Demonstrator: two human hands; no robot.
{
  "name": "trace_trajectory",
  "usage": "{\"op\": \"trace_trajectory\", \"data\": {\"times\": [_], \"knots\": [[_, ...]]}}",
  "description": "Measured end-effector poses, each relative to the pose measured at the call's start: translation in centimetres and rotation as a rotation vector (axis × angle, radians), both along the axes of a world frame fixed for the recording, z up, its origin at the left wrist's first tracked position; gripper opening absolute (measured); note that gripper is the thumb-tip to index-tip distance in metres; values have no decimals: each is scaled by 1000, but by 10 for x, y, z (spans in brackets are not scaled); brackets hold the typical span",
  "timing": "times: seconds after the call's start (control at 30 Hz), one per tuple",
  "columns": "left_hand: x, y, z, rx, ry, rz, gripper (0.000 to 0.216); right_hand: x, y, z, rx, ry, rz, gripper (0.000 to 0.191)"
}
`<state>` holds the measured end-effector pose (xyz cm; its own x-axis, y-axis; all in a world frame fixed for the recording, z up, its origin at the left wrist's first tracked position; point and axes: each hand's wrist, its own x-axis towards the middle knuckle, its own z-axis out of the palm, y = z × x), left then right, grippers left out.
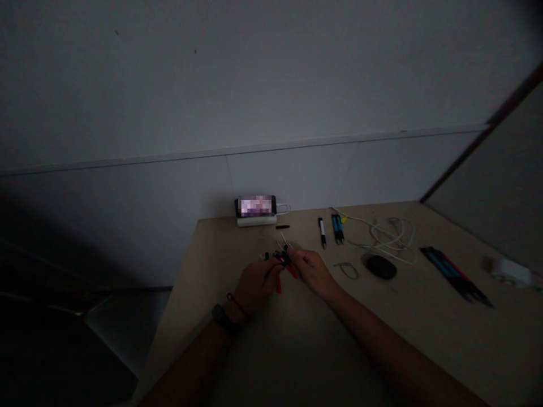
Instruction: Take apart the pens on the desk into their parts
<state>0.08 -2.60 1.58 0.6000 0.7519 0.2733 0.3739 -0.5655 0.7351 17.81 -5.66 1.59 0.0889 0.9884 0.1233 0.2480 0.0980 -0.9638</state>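
The wall (271, 85) fills the upper frame, and the surface (203, 254) spreads across the lower middle and right. Your left hand (257, 282) and right hand (311, 271) meet just below the centre of the frame. The white cable (394, 240) lies loosely coiled at centre right, above the mouse (380, 267), and the phone (256, 207) leans on its white stand against the wall, just above your hands. The red-handled tool (279, 284) is between your hands, and the fingers of both look clamped on it, with thin pale strands (285, 238) poking up from its dark end. To work this grip well, steady the tool with one hand and let the other do the fine moving, hold the strands clear of your fingertips, and squeeze gently, since thin pieces probably bend easily. More light would help; tilting the dark end toward you should let you check where the strands sit. As for what you can't make out: your fingers cover most of the tool's middle, so you can't tell what its dark end grips or which hand carries the load. The light is dim, the phone's display is pixelated, the white box (513, 272) at far right is blurred, and your forearms run off the bottom edge.
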Motion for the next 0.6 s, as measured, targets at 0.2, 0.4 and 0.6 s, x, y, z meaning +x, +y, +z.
{"op": "trace_trajectory", "data": {"times": [0.2,0.4,0.6], "knots": [[1,0,-1,-25,-42,4,26,0,2,-2,32,-34,-31,64],[1,0,-4,-70,-106,101,24,1,2,-4,31,-45,-47,64],[1,0,-3,-56,-99,102,20,1,1,-3,22,-43,-41,64]]}}
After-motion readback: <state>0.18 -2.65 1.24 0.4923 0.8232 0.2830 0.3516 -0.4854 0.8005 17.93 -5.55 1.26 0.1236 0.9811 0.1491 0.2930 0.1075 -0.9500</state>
